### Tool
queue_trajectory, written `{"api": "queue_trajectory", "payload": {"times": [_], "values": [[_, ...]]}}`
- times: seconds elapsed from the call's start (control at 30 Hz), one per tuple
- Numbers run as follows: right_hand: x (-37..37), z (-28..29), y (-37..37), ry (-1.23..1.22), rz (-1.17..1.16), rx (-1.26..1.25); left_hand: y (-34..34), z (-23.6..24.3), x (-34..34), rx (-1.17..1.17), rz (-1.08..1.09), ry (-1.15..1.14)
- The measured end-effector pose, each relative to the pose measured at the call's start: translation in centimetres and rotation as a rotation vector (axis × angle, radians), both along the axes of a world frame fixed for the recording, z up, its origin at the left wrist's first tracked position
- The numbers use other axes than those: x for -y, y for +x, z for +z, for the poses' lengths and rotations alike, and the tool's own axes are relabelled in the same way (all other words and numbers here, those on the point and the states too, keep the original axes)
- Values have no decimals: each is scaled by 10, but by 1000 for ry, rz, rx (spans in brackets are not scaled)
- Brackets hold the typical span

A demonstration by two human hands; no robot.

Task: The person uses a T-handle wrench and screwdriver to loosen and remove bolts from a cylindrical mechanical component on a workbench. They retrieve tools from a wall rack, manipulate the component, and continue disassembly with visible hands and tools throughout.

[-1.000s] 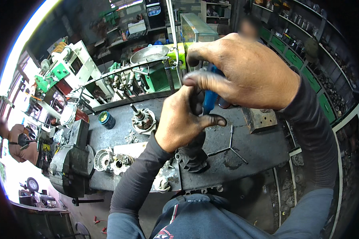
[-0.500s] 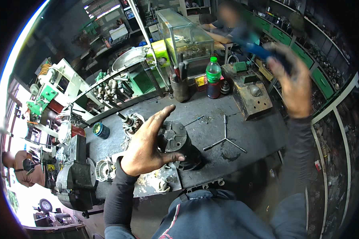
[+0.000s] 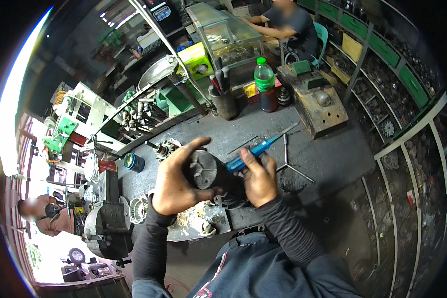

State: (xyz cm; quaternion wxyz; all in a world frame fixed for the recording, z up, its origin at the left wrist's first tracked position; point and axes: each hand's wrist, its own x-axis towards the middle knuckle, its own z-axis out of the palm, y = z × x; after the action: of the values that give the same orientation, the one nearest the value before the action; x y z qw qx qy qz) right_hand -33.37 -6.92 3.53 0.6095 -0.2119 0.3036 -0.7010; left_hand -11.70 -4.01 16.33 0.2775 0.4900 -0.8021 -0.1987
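Note:
My left hand [image 3: 175, 181] curves its thumb and fingers round the upper end of a dark, greasy cylindrical motor housing [image 3: 206, 171], which stands on the workbench. Close on its right, my right hand [image 3: 261, 183] is closed round a blue-handled screwdriver [image 3: 252, 155], whose shaft points away to the far right. Behind that hand lies a three-armed wrench [image 3: 286, 154], partly covered by it. A thin rod [image 3: 243, 144] rests on the bench beyond the motor. Left of my left hand sit a rotor with a shaft [image 3: 164, 149] and a round slotted metal casing [image 3: 140, 209].
At the back stand a bottle with a green cap [image 3: 265, 89], a can of tools [image 3: 225, 103] and a rusty metal block [image 3: 318, 104]. A blue tub [image 3: 133, 162] and a bench machine [image 3: 104, 223] are at left. Another person [image 3: 298, 30] sits beyond the bench.
My right hand has come down from the upper right with the screwdriver to beside the motor. My left hand has closed in round the motor's top. The view has shifted slightly.

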Motion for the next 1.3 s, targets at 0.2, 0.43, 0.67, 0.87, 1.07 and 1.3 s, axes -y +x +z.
{"api": "queue_trajectory", "payload": {"times": [0.2,0.43,0.67,0.87,1.07,1.3], "values": [[-4,4,12,71,28,8,-1,0,0,18,-20,5],[-8,-12,23,-102,55,-449,-6,1,3,-27,-1,39],[7,-16,18,15,148,-3,-5,3,-3,-55,52,102],[6,5,17,37,-2,-115,-9,0,-2,-36,39,83],[12,-6,9,-11,-34,77,-11,-1,-2,-59,82,111],[21,-69,-13,-12,193,-728,-10,-5,-7,-128,89,173]]}}
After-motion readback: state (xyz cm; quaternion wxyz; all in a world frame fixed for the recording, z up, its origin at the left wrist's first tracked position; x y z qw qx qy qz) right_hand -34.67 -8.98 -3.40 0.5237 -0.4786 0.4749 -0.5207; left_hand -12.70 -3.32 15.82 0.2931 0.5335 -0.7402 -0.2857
